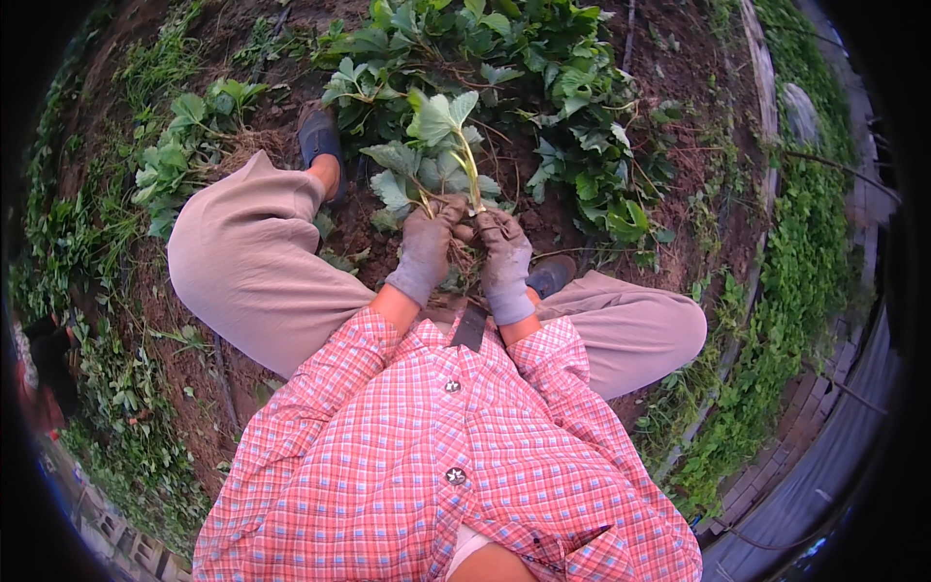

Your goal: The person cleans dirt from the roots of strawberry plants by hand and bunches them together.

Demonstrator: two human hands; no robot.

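Both my hands wear soiled grey work gloves and are close together between my knees. My left hand (433, 229) grips the stem base of a leafy strawberry plant (396, 174) with brown roots hanging below. In my right hand (502, 236) is the pale base of a strawberry stem (471, 171), its leaves rising upward. The fingertips of the two hands nearly meet; the fine roots between them partly hide where one plant ends and the other begins.
A large heap of strawberry plants (582, 87) lies ahead on brown soil. A smaller bunch (171, 160) lies beside my left knee. Thin dark drip hoses (224, 378) run along the soil. Weeds (800, 276) grow at right, past a pale edging strip. At far left, a person (47, 378) is partly visible.
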